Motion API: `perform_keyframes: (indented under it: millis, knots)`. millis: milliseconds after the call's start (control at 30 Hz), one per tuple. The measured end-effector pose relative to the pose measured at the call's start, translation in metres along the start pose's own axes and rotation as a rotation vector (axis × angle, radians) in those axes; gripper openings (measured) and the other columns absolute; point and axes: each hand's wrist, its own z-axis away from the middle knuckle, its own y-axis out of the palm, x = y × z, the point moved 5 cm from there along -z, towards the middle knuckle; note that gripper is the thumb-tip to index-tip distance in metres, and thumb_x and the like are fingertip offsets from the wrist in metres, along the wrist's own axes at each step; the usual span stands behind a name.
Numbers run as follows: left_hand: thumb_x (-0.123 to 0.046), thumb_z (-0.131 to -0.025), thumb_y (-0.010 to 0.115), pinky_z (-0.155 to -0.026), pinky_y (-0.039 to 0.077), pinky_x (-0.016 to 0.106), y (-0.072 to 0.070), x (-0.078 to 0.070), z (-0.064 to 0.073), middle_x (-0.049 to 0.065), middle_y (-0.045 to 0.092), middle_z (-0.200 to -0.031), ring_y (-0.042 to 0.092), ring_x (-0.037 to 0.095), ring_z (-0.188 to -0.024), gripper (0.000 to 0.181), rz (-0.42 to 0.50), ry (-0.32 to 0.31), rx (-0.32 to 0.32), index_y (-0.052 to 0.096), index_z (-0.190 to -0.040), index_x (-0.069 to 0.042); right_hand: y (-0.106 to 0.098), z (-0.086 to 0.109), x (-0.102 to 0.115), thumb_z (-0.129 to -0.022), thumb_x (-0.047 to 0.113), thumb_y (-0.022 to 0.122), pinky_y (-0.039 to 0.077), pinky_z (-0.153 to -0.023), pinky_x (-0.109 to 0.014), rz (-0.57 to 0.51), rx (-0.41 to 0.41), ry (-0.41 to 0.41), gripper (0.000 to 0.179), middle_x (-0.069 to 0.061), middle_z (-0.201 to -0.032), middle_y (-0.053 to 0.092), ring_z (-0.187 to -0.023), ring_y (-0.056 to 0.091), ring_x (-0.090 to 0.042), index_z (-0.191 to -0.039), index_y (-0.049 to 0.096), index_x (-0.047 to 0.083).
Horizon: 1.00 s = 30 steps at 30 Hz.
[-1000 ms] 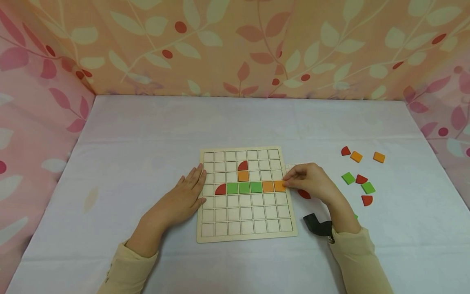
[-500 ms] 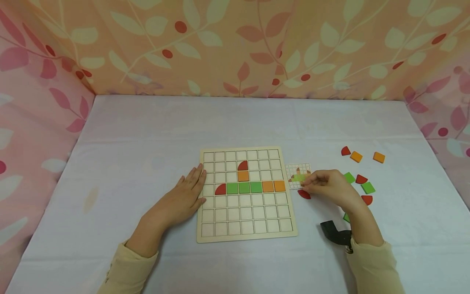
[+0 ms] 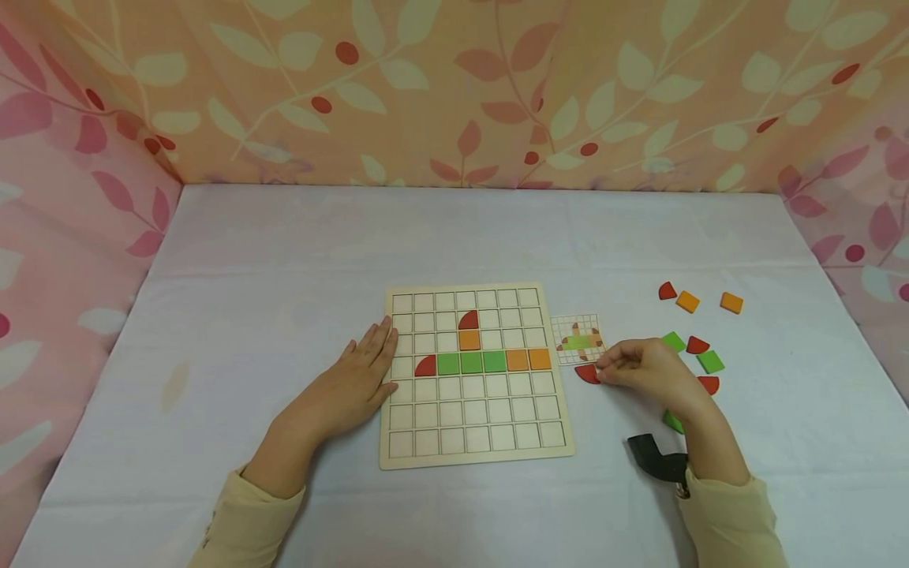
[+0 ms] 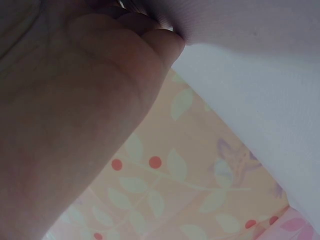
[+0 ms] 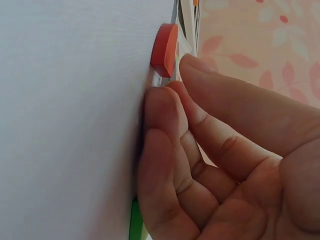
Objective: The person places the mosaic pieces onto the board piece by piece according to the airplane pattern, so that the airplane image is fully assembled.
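My left hand (image 3: 355, 375) lies with straight fingers at the left edge of the wooden grid board (image 3: 440, 410). On that board sit a row of coloured tiles, with a red quarter-circle (image 3: 426, 365), green squares (image 3: 471, 363) and orange squares (image 3: 529, 360), plus an orange square (image 3: 469, 340) and a red quarter-circle (image 3: 469, 319) above. Right of the board, my right hand (image 3: 649, 371) has its bent fingertips close to a loose red quarter-circle tile (image 5: 164, 50). In the right wrist view the thumb and fingers stand apart from each other, that tile just beyond their tips.
A small printed pattern card (image 3: 577, 330) lies against the board's right side. Loose red, orange (image 3: 731, 303) and green (image 3: 709, 362) tiles are scattered farther right. A black wrist-camera mount (image 3: 656, 460) hangs by the right sleeve. Floral curtains border the white-clothed table.
My right hand has left the orange tile at the row's right end and moved right, past the card, to the loose red quarter-circle. The left hand has stayed in place.
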Motion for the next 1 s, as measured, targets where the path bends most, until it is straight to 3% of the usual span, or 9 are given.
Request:
perform_keyframes:
  millis: [267, 533, 1000]
  knots:
    - [-0.023, -0.098, 0.05, -0.11, 0.015, 0.056, -0.0009, -0.0009, -0.0005, 0.022, 0.002, -0.155, 0.007, 0.037, -0.142, 0.068, -0.003, 0.003, 0.001, 0.014, -0.147, 0.009, 0.0028, -0.0029, 0.003, -0.077, 0.009, 0.076, 0.048, -0.063, -0.021, 0.06, -0.016, -0.038, 0.021, -0.003, -0.077, 0.066, -0.07, 0.06, -0.016, -0.092, 0.068, -0.003]
    - [-0.023, -0.098, 0.05, -0.11, 0.015, 0.056, -0.0017, -0.0016, -0.0002, 0.022, 0.002, -0.155, 0.006, 0.037, -0.142, 0.068, 0.0, 0.002, 0.004, 0.014, -0.147, 0.008, 0.0065, -0.0014, 0.0068, -0.074, 0.009, 0.08, 0.045, -0.061, -0.021, 0.085, -0.039, -0.02, 0.025, -0.002, -0.073, 0.062, -0.068, 0.058, -0.016, -0.092, 0.068, -0.002]
    - [-0.023, -0.098, 0.05, -0.111, 0.014, 0.055, -0.0015, -0.0015, -0.0002, 0.022, 0.002, -0.155, 0.006, 0.036, -0.142, 0.068, 0.005, -0.007, 0.006, 0.014, -0.147, 0.008, 0.0099, -0.0026, 0.0092, -0.074, 0.006, 0.078, 0.046, -0.061, -0.022, 0.103, -0.047, -0.044, 0.02, -0.003, -0.075, 0.06, -0.07, 0.055, -0.018, -0.09, 0.067, 0.0]
